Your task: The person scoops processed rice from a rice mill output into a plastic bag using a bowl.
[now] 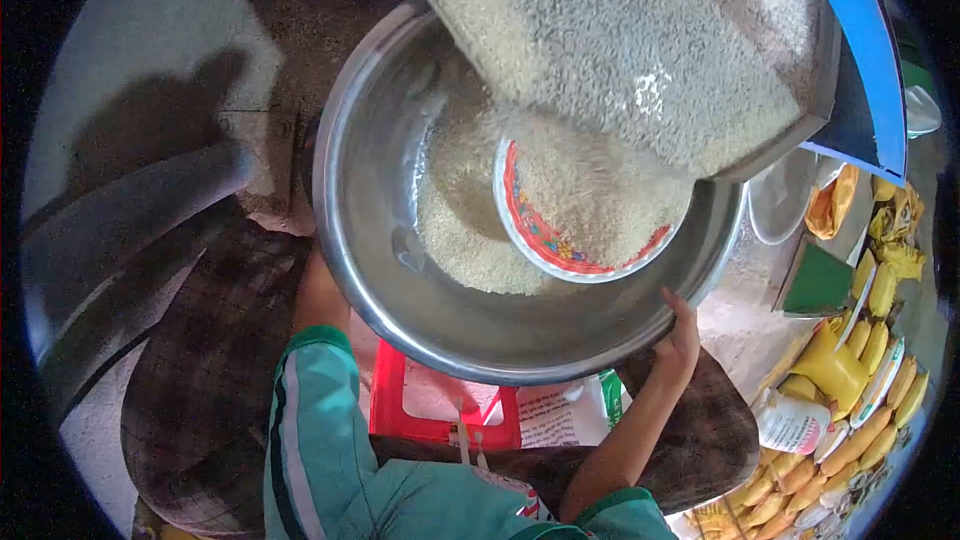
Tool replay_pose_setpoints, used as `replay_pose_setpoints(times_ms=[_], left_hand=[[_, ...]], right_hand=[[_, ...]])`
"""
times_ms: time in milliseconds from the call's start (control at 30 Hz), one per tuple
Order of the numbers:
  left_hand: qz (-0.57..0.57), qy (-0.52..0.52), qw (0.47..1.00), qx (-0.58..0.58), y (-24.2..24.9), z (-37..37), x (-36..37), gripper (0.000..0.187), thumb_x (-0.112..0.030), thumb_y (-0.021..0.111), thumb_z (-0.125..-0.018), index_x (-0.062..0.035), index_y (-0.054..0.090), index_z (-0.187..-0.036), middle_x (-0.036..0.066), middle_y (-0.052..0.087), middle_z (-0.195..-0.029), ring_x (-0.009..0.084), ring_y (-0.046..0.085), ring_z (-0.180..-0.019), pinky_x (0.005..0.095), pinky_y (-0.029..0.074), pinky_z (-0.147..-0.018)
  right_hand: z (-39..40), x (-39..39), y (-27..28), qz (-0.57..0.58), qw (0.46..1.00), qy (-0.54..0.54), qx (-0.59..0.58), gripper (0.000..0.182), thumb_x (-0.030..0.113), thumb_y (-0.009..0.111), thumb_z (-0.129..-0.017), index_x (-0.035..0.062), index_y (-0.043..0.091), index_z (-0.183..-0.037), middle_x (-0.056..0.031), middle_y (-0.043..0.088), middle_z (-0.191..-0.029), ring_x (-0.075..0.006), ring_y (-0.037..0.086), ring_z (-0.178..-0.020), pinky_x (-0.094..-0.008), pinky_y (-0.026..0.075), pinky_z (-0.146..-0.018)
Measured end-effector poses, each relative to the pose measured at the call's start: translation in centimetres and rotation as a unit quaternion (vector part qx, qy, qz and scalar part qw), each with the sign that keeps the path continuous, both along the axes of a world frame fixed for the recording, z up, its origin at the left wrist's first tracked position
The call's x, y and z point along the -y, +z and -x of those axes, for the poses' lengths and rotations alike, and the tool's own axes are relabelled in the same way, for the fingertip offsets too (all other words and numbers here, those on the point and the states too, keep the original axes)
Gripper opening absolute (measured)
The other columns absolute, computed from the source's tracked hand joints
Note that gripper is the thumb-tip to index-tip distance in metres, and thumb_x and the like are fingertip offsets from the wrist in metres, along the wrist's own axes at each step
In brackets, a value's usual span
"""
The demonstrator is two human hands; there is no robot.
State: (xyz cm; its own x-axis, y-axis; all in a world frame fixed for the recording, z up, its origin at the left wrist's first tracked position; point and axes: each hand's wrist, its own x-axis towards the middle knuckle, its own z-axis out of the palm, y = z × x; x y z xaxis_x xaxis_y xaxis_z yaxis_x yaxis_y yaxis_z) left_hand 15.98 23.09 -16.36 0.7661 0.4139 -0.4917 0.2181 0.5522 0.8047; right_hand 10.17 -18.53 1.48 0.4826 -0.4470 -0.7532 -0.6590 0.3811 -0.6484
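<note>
The steel basin sat straight ahead between both hands, left hand gripping its near-left rim, right hand clasping the near-right rim, rice pouring in from above.

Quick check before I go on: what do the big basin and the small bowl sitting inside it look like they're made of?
The big basin looks like polished metal, probably stainless steel: silvery, with bright reflections along its wall and rim. The small bowl looks like plastic or melamine, possibly enamel: matte white rim with a printed red pattern inside; the pouring grain hides most of it. The right hand grips the basin's rim.
</note>
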Motion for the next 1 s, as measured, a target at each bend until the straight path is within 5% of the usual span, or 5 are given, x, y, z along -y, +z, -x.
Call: replay_pose_setpoints(times_ms=[1000], left_hand=[[-0.185, -0.096, 0.977, -0.05, 7.4, -0.6, 1.1, 0.057, -0.048, 0.035, -0.078, 0.0006, 0.045, -0.104, 0.014, 0.047, -0.101, 0.0214, 0.05, -0.085, 0.0305, 0.04, -0.075]], right_hand=[[-1.5, 3.6, -2.6, -0.019, 0.997, 0.073, -0.031, 0.04, 0.0, 0.055, -0.061, -0.0047, 0.042, -0.099, -0.013, 0.049, -0.083, -0.0245, 0.05, -0.071, -0.034, 0.042, -0.062]])
